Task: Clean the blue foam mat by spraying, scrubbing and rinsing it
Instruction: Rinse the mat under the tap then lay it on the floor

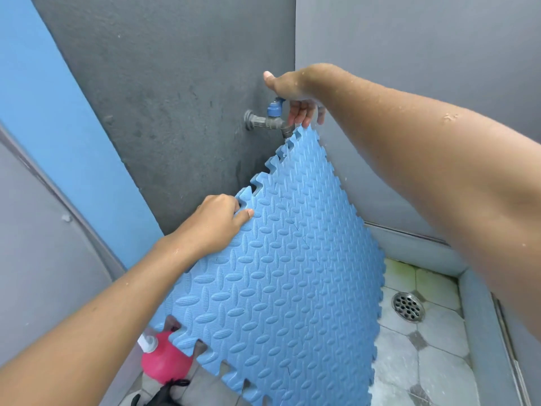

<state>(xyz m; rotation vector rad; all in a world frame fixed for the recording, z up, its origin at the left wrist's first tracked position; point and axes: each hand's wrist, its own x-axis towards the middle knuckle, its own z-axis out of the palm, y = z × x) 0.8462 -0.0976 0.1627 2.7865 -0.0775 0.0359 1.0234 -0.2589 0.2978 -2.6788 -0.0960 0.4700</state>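
gripping blue foam mat under tap, both hands.

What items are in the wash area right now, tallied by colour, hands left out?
Blue: 1, the foam mat
Pink: 1, the spray bottle
Grey: 2, the tap with a blue handle, and the floor drain
Black: 1, an unclear object at the bottom edge
Total: 5
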